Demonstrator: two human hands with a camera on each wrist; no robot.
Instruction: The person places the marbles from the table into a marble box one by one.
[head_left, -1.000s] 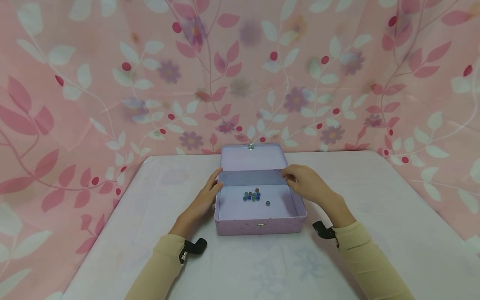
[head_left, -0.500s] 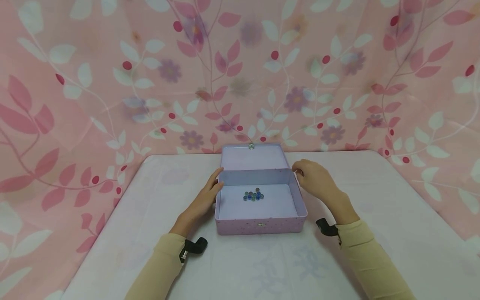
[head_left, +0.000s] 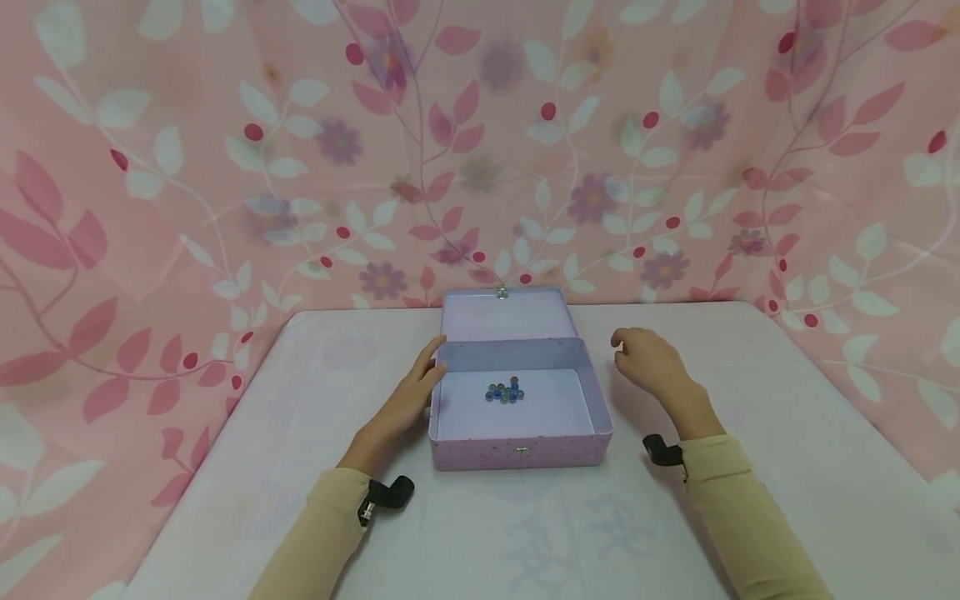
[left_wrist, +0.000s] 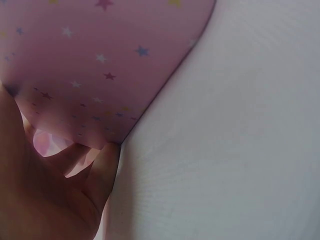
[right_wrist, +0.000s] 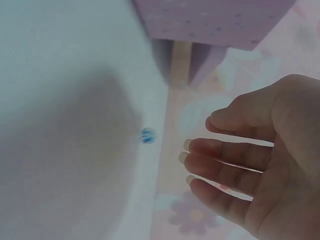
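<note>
A purple metal box [head_left: 517, 454] with small stars stands on the table with its lid [head_left: 507, 315] laid back. Inside, several glass marbles [head_left: 504, 392] sit clustered on its floor. My left hand [head_left: 408, 392] holds the box's left side near the back, thumb at the rim; in the left wrist view its fingers [left_wrist: 102, 172] curl about the starry corner. To the right of the box, my right hand [head_left: 651, 362] hovers with loosely bent fingers, holding nothing. Beyond its fingertips, a blue marble [right_wrist: 147, 135] lies on the white tabletop in the right wrist view; the hand hides it in the head view.
A white cloth covers the table [head_left: 525, 542]. A pink floral curtain [head_left: 480, 167] hangs right behind the table's back edge. Black wrist cameras sit at both sleeves, the right camera [head_left: 662, 450] just off the box's right side.
My right hand has moved from over the box's back right corner out to the right of it. A lone marble in the box has rolled into the cluster. The left hand has stayed put.
</note>
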